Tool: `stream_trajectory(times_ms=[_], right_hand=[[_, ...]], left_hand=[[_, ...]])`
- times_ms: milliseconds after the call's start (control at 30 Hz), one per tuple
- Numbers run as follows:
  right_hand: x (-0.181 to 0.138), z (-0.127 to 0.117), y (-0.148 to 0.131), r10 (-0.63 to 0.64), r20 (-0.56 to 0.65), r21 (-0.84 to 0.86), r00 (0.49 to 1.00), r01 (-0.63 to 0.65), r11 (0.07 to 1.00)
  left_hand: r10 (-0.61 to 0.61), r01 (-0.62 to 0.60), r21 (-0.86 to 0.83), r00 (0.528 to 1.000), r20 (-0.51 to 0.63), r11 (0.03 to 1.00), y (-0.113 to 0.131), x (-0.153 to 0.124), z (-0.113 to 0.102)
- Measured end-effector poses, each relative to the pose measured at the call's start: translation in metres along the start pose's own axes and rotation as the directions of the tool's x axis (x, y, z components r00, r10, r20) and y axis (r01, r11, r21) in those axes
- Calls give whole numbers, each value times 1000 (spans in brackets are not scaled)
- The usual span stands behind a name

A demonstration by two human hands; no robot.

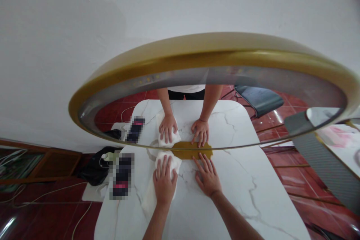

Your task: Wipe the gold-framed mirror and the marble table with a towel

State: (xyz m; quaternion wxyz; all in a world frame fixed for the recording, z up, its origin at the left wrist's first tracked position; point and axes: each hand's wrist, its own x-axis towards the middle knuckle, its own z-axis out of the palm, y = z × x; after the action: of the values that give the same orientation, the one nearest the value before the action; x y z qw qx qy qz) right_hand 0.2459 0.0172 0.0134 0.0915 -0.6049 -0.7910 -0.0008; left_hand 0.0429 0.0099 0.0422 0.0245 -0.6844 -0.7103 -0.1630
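My left hand (164, 182) lies palm down on a bunched white cloth (176, 160), its fingers stretched out over it. The cloth spreads onto the white marble-patterned table (242, 210). My right hand (208, 177) rests with fingers spread, their tips on a flat gold plate (185, 154) at the foot of a large mirror. A thick gold frame (219, 58) rims the mirror (225, 120), which leans over the table and reflects both hands, the cloth and the plate. Whatever lies under my palms is hidden.
On the table's left side lies a pixelated phone-like object (122, 176). A black bag (94, 167) and white cables (56, 193) are beyond that edge. A grey-striped surface (323, 165) and another table (341, 144) with pink material stand at right. The wall (180, 3) rises behind the mirror.
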Motion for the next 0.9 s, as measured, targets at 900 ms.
stream_trajectory(times_ms=[900], right_hand=[[1,-6,-1,21,36,32,999,-22,999]], left_hand=[[50,-39,-149,996,68,988,-34,39,0]])
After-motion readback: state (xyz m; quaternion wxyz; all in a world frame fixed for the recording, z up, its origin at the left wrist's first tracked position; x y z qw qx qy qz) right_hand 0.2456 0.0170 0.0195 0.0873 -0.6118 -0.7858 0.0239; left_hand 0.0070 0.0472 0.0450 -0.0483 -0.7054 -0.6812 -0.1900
